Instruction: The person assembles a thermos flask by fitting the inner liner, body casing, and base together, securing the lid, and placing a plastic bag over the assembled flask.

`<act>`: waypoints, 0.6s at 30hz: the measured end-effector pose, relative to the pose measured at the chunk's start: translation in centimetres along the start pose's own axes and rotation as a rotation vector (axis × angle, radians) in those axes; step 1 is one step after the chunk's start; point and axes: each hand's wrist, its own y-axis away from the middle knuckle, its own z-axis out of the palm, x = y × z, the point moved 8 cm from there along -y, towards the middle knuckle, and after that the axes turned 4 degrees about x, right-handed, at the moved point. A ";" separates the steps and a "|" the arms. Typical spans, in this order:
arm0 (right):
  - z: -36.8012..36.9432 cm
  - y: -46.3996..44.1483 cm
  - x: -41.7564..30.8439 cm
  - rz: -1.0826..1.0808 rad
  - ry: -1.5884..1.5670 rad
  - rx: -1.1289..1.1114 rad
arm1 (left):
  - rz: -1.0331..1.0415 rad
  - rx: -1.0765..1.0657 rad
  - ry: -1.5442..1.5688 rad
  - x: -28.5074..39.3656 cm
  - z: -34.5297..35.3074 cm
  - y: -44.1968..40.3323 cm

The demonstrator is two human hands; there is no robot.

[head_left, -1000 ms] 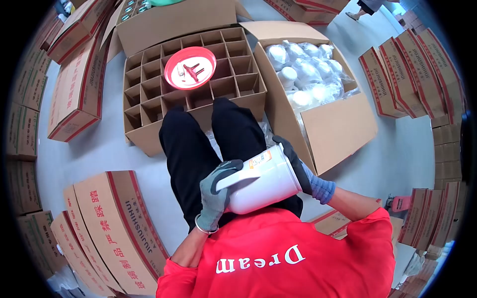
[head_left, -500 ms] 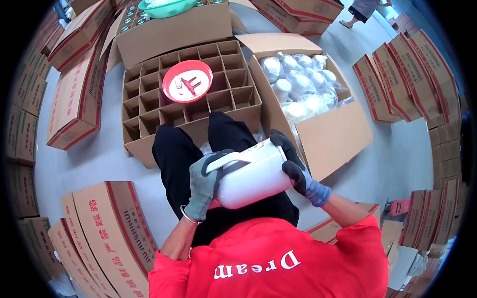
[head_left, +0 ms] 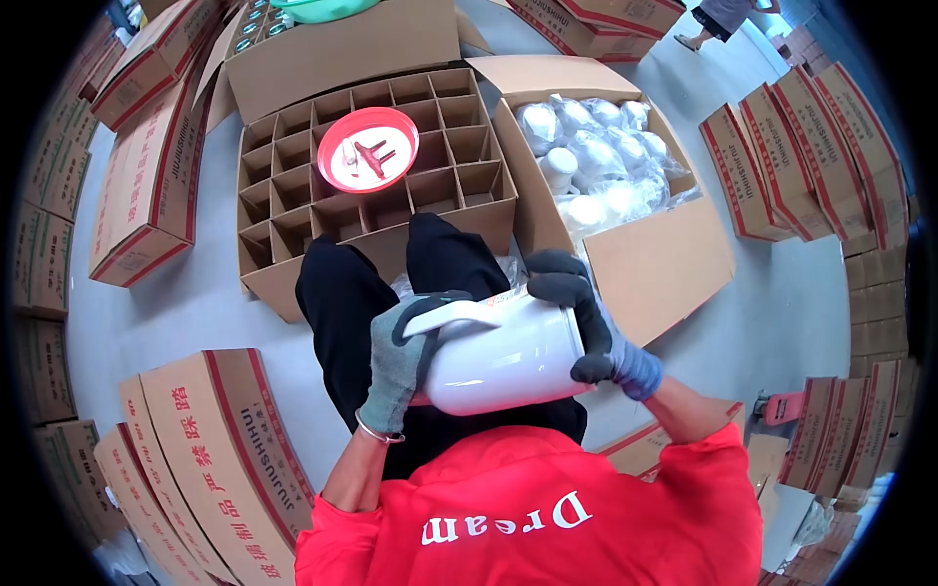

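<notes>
A glossy white thermos jug (head_left: 503, 361) lies on its side above my lap. My left hand (head_left: 399, 354), in a grey-green glove, wraps round its left end by the handle (head_left: 454, 316). My right hand (head_left: 583, 314), in a dark-palmed glove with a blue cuff, is closed round the jug's right end, with fingers on top and the thumb lower down. Both ends of the jug are partly hidden by the gloves. Past my knees stands a divided carton (head_left: 376, 230) with a red-rimmed bowl (head_left: 368, 149) on its dividers; a dark red pronged piece lies in the bowl.
An open carton (head_left: 660, 259) at the right holds several white items in clear plastic. Behind the divided carton stands another box (head_left: 342, 59) with a green basin (head_left: 327, 10). Printed cartons (head_left: 200, 459) flank me on both sides. A person (head_left: 718, 20) stands far right.
My right hand has shifted its hold, its thumb now lower on the jug's right end. The jug has moved slightly right and lies a little more level. My left hand keeps its hold.
</notes>
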 end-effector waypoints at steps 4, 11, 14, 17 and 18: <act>0.5 1.2 0.5 -0.070 0.054 0.056 | 0.249 -0.083 -0.102 3.4 -0.4 -1.3; -0.7 3.0 5.8 0.492 -0.343 0.190 | 0.279 -0.027 -0.101 4.9 -0.1 0.5; 0.2 3.7 4.6 0.782 -0.408 0.101 | 0.074 -0.049 -0.018 2.8 1.1 2.9; 2.2 5.9 7.0 0.870 -0.390 0.074 | -0.145 -0.030 0.161 -2.9 1.9 5.7; 2.9 7.1 8.4 0.856 -0.290 0.052 | -0.186 -0.090 0.136 -3.1 2.0 5.8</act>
